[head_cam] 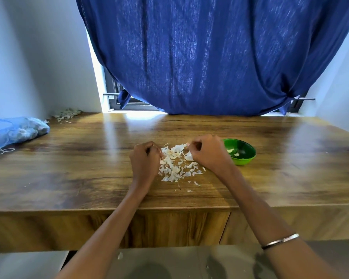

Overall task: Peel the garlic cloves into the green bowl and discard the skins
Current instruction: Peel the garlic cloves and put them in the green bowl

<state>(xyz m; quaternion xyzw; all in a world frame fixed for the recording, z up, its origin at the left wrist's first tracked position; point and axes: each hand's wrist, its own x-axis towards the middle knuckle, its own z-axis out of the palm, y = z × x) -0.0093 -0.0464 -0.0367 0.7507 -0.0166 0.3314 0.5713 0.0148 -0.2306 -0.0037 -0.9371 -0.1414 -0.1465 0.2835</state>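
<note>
A pile of white garlic skins lies on the wooden table between my hands. My left hand rests at the pile's left edge with its fingers curled closed; whatever is inside is hidden. My right hand is at the pile's right edge, fingers pinched together. A white garlic clove with loose skin shows under its fingers. The small green bowl stands just right of my right hand and holds a few peeled cloves.
A blue mesh bag with garlic bulbs lies at the table's far left. Another heap of skins sits in the back left corner. A blue curtain hangs behind the table. A few skin scraps lie on the floor below.
</note>
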